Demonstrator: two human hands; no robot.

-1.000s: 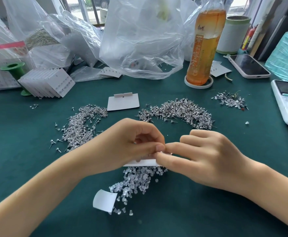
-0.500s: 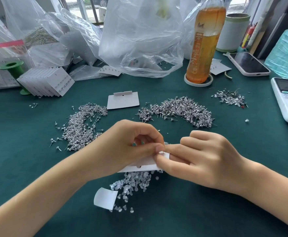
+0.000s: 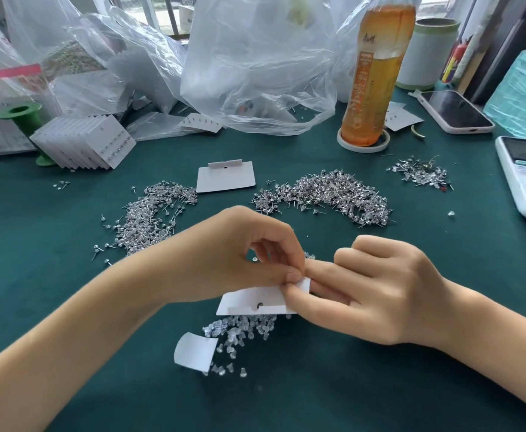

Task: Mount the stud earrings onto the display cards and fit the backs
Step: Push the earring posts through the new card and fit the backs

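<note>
Both hands meet mid-table, toward near edge. Left hand [image 3: 233, 254] pinches display card [image 3: 255, 302] at its right corner, thumb on top, steadying it. Right hand [image 3: 377, 291] curled, thumb and forefinger nipping same corner, likely seating stud or back; piece itself hidden. Card held just above heap of clear backs [image 3: 243, 330], handy for next pick. Stud piles [image 3: 327, 194] fan beyond hands, within reach. Spare card [image 3: 226, 179] lies between piles. Finished cards [image 3: 84, 145] stacked by far left edge.
</note>
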